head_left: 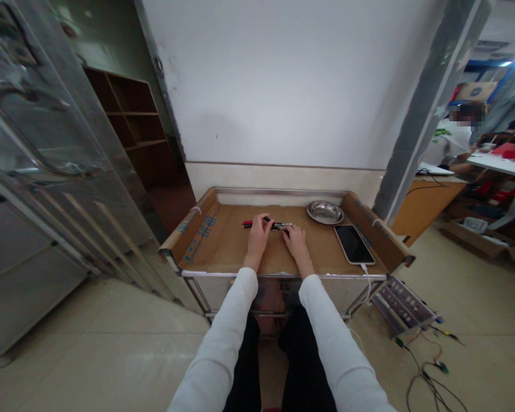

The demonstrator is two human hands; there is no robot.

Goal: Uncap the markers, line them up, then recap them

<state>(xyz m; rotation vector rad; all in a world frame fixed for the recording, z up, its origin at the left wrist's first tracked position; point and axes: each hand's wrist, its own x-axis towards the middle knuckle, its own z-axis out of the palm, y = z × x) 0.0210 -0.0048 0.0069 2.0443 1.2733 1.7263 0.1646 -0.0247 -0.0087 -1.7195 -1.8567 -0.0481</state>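
Red and black pens [248, 224] lie close together on the brown cardboard top of a small cart [236, 252]. My left hand [260, 232] is closed, its thumb and fingers pinching a black pen [277, 226] at about the middle of the group. At the silver end of the pens, my right hand [296, 238] has its fingertips curled round them, closed on a pen. The fingers hide part of the pens, so their exact number cannot be made out.
A round steel dish [325, 212] stands at the back right of the cart. In front of it lies a phone [354, 244] with a white cable [368, 280]. Raised cardboard sides [195, 223] edge the cart. A person [452, 137] sits far right.
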